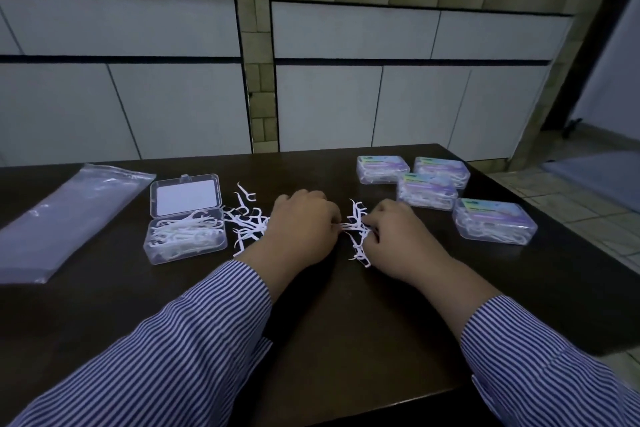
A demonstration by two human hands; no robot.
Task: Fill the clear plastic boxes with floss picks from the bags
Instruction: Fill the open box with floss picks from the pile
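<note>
An open clear plastic box (187, 239) lies left of centre on the dark table, partly filled with white floss picks, its lid (185, 196) tipped back. Loose floss picks (247, 218) are scattered between the box and my left hand (301, 229). More floss picks (356, 232) lie in a small heap between my two hands. My left hand, fingers curled, pinches picks at the heap's left edge. From the other side my right hand (398, 239) curls its fingers around picks in the heap. An emptied clear bag (65, 218) lies flat at the far left.
Several closed clear boxes with coloured labels, full of picks, stand at the right: one (382, 169) at the back, one (441, 170) beside it, one (426, 191) in front, and one (493, 226) nearest the table's right edge (568, 253). White cabinets rise behind the table.
</note>
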